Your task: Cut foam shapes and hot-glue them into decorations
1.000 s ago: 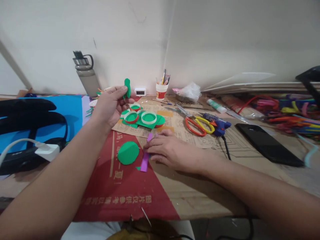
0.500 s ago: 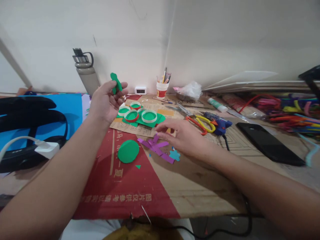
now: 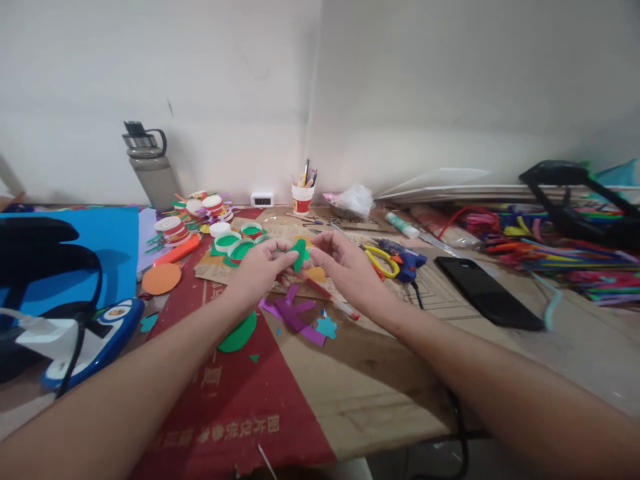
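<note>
Between thumb and fingers, my left hand (image 3: 265, 267) pinches a small folded green paper piece (image 3: 299, 255). My right hand (image 3: 343, 263) is at the piece's right side, thumb and fingers bent toward it; whether it grips an edge is too small to tell. Below the hands lie purple paper strips (image 3: 295, 317), a blue flower-shaped cutout (image 3: 327, 325) and a green paper disc (image 3: 240, 335), partly behind my left forearm. Behind my left hand are several white and red rings with green inside (image 3: 228, 241).
At the right are yellow-handled scissors (image 3: 383, 261), a blue glue gun (image 3: 411, 261), a black phone (image 3: 490, 293) and colourful pipe cleaners (image 3: 565, 247). A bottle (image 3: 153, 173) and a cup of pens (image 3: 303, 199) stand by the wall. An orange disc (image 3: 161, 279) lies left.
My left hand has come down and right with the green piece, meeting my right hand. The view has shifted, showing more of the left side of the table.
</note>
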A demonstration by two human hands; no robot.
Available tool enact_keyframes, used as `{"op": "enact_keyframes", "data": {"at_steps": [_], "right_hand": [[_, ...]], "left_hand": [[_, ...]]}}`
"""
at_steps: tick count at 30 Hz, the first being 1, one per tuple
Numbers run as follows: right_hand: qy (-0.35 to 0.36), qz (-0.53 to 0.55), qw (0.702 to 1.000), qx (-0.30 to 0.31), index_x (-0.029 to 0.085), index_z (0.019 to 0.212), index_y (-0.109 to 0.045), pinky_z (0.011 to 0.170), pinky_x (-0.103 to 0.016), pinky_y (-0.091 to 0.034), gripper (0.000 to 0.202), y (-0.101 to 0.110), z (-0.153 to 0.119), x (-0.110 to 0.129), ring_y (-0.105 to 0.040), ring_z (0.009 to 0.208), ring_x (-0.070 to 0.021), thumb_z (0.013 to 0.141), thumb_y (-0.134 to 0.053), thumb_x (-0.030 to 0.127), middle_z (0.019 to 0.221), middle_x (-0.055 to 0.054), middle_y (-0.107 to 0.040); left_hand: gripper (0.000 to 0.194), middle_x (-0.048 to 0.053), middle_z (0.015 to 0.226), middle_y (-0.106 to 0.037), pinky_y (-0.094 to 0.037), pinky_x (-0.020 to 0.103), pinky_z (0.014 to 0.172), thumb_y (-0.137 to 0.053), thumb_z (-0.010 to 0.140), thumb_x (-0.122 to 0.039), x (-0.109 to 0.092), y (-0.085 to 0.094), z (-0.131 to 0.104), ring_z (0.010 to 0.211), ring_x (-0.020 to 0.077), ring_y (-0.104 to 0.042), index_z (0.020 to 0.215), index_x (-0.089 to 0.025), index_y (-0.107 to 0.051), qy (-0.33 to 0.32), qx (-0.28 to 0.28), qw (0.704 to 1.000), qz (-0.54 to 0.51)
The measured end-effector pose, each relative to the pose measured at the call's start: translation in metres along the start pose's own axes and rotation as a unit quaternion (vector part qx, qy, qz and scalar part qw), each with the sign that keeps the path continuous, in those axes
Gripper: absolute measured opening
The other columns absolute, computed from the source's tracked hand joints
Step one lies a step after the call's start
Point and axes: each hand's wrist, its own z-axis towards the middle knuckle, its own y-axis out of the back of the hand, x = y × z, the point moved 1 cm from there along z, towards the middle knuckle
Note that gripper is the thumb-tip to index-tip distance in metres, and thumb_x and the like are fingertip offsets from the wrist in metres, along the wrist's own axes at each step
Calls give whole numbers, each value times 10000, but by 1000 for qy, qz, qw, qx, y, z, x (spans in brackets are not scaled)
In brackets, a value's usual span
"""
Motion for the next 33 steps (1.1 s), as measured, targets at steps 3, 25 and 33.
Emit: {"op": "enact_keyframes", "data": {"at_steps": [3,25,33], "right_hand": [[-12,15,1000,18,183,879,-572,697,-296,-460,139,0,1,1,-576,706,-137,852,-573,320,791,-4,-616],[-61,63,996,-32,191,764,-596,652,-287,-440,115,2,9,-6,-550,663,-129,736,-655,285,711,15,-605],[-33,78,995,-47,191,773,-599,659,-295,-474,135,5,12,-6,-565,659,-135,751,-655,312,729,4,-616]], "left_hand": [[311,24,779,-689,-491,231,535,-733,769,-412,0,-4,-4,657,150,-662,885,-172,-572,5,16,1000,19],[291,-13,667,-627,-449,184,468,-814,680,-340,9,-9,-1,497,80,-552,857,-166,-662,57,-57,994,-68],[301,15,700,-648,-523,200,502,-802,709,-366,-6,-16,3,566,100,-599,849,-132,-673,39,-33,994,-100]]}}
